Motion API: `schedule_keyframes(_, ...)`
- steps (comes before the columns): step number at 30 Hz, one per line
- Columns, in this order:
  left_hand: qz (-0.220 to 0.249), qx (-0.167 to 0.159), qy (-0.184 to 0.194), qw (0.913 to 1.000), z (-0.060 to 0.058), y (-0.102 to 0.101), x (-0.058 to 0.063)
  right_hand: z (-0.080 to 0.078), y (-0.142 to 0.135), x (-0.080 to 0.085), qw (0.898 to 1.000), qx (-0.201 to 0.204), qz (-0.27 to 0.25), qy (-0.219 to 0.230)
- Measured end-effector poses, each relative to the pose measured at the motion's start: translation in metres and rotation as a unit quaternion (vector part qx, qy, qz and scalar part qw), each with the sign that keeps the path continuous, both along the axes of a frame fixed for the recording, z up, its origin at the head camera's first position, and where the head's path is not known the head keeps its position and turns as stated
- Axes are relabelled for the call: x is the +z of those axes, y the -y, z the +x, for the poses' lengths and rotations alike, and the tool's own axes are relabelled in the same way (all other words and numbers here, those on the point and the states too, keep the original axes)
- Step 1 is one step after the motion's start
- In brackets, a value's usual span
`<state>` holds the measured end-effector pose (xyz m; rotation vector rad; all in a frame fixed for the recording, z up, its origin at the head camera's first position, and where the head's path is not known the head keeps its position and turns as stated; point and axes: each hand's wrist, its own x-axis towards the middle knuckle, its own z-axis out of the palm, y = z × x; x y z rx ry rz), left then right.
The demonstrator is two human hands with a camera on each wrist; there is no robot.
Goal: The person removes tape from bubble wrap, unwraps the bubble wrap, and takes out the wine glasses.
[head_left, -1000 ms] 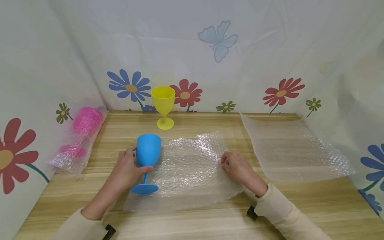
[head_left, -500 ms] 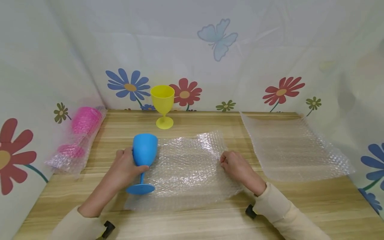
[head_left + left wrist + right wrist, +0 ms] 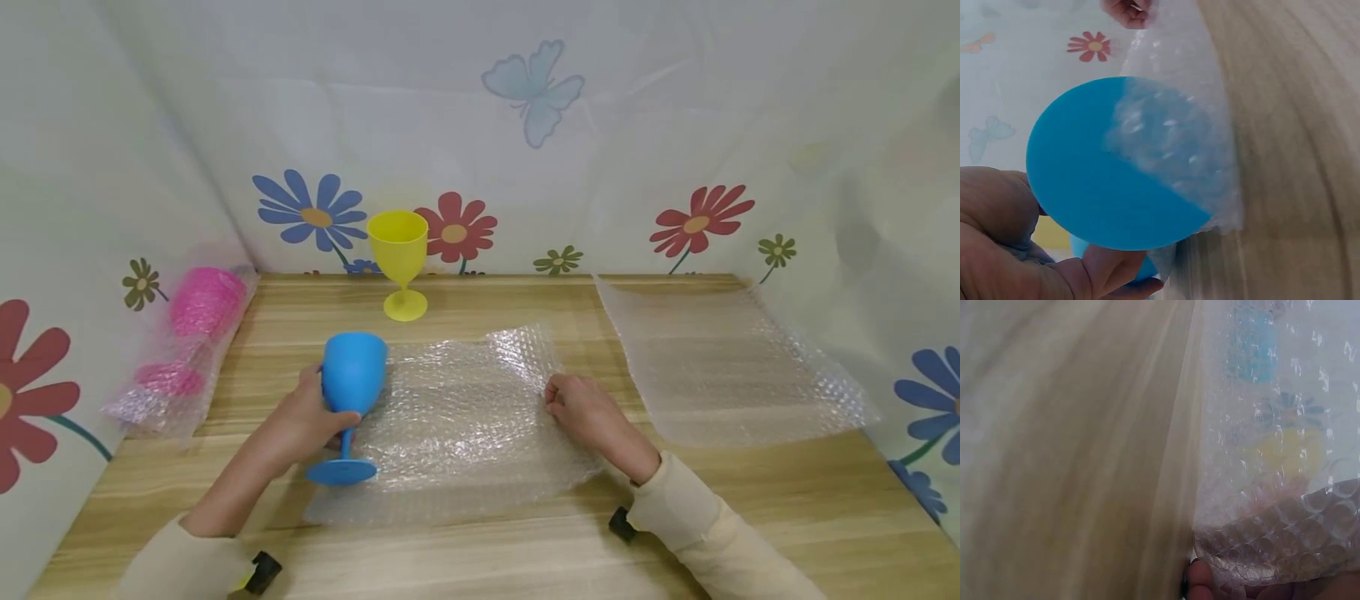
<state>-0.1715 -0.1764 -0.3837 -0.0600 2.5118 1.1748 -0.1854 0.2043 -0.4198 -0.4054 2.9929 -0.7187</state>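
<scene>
In the head view my left hand (image 3: 303, 425) grips a blue goblet (image 3: 354, 371) around bowl and stem, holding it upright over the left end of a clear piece of bubble wrap (image 3: 457, 433). Seen from the left wrist, the goblet's round foot (image 3: 1079, 169) faces the camera, and a corner of the bubble wrap (image 3: 1172, 125) overlaps it. My right hand (image 3: 588, 417) pinches the right edge of that wrap between thumb and curled fingers. In the right wrist view its fingertips (image 3: 1200, 581) sit at the wrap's edge, and the blue goblet shows blurred through the plastic.
A yellow goblet (image 3: 403, 258) stands at the back of the wooden table (image 3: 450, 558). On the left lies a pink goblet (image 3: 206, 300) inside bubble wrap. Another flat piece of bubble wrap (image 3: 727, 367) lies at the right. A flower-printed cloth (image 3: 360, 108) encloses the table's back and sides.
My left hand has moved the blue goblet slightly left over the wrap. The right hand keeps its pinch at the wrap's edge. The head view has shifted a little.
</scene>
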Motion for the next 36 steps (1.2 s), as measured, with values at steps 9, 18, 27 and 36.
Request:
schedule_keyframes(9, -0.011, -0.013, -0.011, 0.9998, -0.006, 0.004, 0.002, -0.001, 0.002, 0.003, 1.000, 0.001, 0.021, 0.011)
schedule_keyframes(18, -0.059, 0.005, -0.024, 0.9979, -0.012, 0.004, -0.003, -0.002, 0.002, 0.005, 0.999, 0.004, 0.033, 0.017)
schedule_keyframes(27, 0.062, -0.009, 0.043, 0.9971, -0.018, 0.019, 0.000, -0.006, -0.001, 0.005, 0.999, 0.006, 0.034, 0.038)
schedule_keyframes(36, 0.126, -0.039, 0.051, 0.9899, -0.004, 0.021, 0.021, -0.007, -0.003, 0.004, 0.999, 0.016, 0.028, 0.037)
